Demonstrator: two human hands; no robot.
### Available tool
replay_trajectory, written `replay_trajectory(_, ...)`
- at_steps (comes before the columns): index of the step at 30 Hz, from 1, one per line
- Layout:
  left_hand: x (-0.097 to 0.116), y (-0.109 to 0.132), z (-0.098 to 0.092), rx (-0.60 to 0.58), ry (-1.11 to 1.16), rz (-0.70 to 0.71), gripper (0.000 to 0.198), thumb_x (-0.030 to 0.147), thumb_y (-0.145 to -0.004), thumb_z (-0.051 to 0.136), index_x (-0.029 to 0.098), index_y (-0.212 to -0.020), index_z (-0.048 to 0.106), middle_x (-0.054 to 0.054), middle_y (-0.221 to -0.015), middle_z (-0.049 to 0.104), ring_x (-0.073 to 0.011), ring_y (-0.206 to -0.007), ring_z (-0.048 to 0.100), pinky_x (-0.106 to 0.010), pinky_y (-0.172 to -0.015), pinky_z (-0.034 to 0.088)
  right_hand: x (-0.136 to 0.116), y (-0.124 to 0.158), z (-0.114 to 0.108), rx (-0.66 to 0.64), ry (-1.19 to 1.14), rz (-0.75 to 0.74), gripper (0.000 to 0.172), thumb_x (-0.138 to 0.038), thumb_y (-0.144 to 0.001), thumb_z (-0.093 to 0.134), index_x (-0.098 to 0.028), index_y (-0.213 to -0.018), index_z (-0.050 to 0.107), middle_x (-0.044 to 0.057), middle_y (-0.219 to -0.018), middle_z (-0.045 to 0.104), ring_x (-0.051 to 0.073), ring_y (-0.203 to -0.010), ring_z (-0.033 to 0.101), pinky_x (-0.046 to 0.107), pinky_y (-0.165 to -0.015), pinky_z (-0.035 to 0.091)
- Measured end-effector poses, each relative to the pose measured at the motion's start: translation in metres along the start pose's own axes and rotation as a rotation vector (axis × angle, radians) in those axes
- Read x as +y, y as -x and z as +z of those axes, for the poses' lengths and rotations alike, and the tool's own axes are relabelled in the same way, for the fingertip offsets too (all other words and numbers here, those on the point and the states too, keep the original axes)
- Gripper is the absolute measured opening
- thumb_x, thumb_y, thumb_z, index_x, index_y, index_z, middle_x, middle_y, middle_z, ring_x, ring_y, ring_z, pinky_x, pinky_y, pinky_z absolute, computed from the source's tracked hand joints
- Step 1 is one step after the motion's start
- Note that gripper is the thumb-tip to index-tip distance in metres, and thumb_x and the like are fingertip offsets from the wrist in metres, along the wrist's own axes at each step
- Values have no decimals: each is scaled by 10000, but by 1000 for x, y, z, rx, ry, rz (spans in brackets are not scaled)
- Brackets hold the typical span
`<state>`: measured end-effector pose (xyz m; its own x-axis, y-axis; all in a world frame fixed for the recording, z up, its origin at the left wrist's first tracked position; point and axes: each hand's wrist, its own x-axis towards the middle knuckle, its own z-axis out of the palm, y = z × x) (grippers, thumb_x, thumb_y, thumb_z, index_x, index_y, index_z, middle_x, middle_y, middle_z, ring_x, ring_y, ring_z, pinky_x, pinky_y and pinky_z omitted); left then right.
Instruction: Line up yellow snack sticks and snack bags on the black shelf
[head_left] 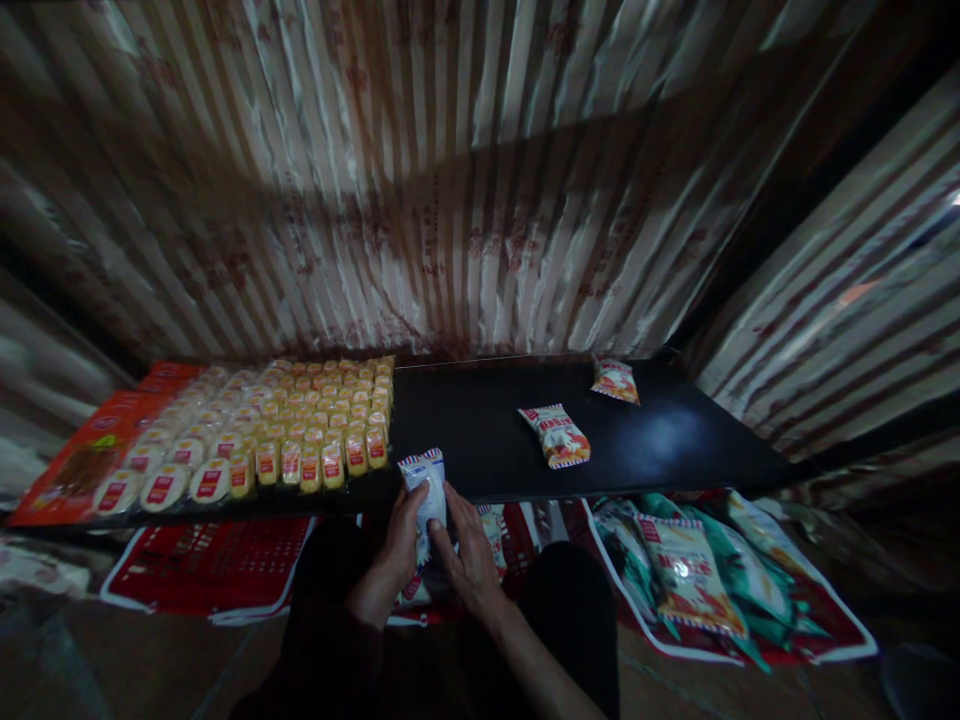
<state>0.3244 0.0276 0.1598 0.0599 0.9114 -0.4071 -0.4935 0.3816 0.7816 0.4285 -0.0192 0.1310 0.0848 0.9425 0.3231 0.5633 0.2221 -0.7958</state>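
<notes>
Both my hands hold a small white snack packet with a red and blue edge, upright at the near edge of a black shelf board. My left hand grips its left side with the fingers curled round it. My right hand presses on its lower right side, fingers bent. To the left on the board stand several tight rows of yellow and red snack packets. Two loose packets lie on the bare black part, one at the middle and one at the back.
A corrugated metal wall rises behind the board and along the right. On the floor lie a red sack at the left and a sack with several green and red packets at the right. My dark-trousered knees are below.
</notes>
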Motion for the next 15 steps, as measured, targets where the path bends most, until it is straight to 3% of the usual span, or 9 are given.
replay_trajectory(8, 8, -7, 8, 8, 35, 30, 531, 438, -629, 714, 161, -1071, 619, -80, -1081, 685, -238, -1038, 615, -315, -882, 457, -3, -15, 2, -8, -132, 88, 574, -457, -857, 543, -210, -1365, 442, 115, -1411, 457, 281, -1311, 405, 457, -1080, 352)
replay_trajectory(15, 14, -6, 19, -60, 179, -64, 441, 425, -712, 646, 175, -1074, 631, -56, -1075, 685, -217, -1055, 608, -303, -918, 454, -4, -22, 6, -23, -185, 193, 604, -468, -779, 608, -195, -1305, 490, 121, -1239, 535, 263, -1157, 518, 397, -980, 440)
